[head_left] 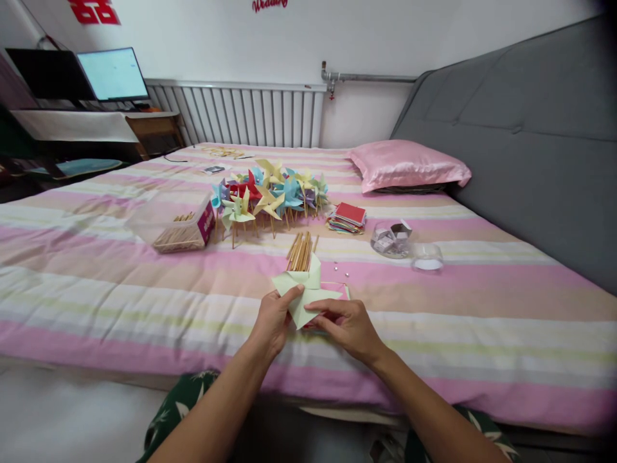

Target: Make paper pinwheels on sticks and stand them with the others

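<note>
A pale green paper pinwheel (304, 292) is held over the striped bedspread (120, 289) near its front edge. My left hand (274, 321) pinches its left side, thumb on top. My right hand (344, 325) grips its lower right flap with closed fingers. Just behind the pinwheel lies a bundle of wooden sticks (299, 251). A few small silver pins (337, 267) lie to the right of the sticks.
Finished pinwheels (270, 193) in several colours stand mid-bed beside a clear box of sticks (176, 226). A stack of coloured paper squares (348, 217), a clear jar (389, 239) and its lid (427, 257) lie to the right. A pink pillow (407, 166) rests against the grey headboard.
</note>
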`<move>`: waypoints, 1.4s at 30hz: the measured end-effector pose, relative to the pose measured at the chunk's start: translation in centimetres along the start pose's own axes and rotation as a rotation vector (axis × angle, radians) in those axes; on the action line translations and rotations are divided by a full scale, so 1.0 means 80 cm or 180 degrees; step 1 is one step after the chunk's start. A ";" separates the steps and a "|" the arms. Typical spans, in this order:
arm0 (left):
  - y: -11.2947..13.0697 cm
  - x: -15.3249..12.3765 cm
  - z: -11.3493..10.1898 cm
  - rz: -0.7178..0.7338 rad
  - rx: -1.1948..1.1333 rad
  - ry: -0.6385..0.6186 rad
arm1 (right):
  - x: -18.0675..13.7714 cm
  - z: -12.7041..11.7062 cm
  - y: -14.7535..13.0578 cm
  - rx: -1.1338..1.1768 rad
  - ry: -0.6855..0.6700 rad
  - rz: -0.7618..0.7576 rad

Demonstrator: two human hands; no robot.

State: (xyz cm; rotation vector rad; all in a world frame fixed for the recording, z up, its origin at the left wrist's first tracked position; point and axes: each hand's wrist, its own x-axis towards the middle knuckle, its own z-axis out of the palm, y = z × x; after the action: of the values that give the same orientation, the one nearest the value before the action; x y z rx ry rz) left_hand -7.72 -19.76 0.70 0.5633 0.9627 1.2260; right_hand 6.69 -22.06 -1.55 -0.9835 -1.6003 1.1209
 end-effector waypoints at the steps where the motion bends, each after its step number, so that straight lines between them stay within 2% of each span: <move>1: 0.000 -0.001 0.001 -0.0016 0.0007 -0.0013 | 0.000 0.000 0.001 0.0056 0.0035 0.0026; 9: -0.003 -0.005 0.004 0.0177 -0.0013 -0.0235 | 0.002 0.007 -0.002 0.0497 0.0385 0.0200; 17: -0.008 -0.003 0.005 0.0405 0.0137 0.0001 | 0.005 0.015 0.001 0.0863 0.0781 0.0526; 24: -0.013 -0.003 0.003 0.0423 0.0360 0.0068 | 0.005 0.012 0.002 0.0606 0.1065 0.0569; 42: -0.020 -0.002 0.003 0.0700 0.0775 0.0127 | 0.008 0.012 0.001 0.0398 0.1252 0.0607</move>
State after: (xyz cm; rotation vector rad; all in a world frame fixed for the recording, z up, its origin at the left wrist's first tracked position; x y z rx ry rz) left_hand -6.71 -20.32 -0.42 0.8575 1.1141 1.3270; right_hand 5.62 -21.63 -1.64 -1.2062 -1.1281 1.0608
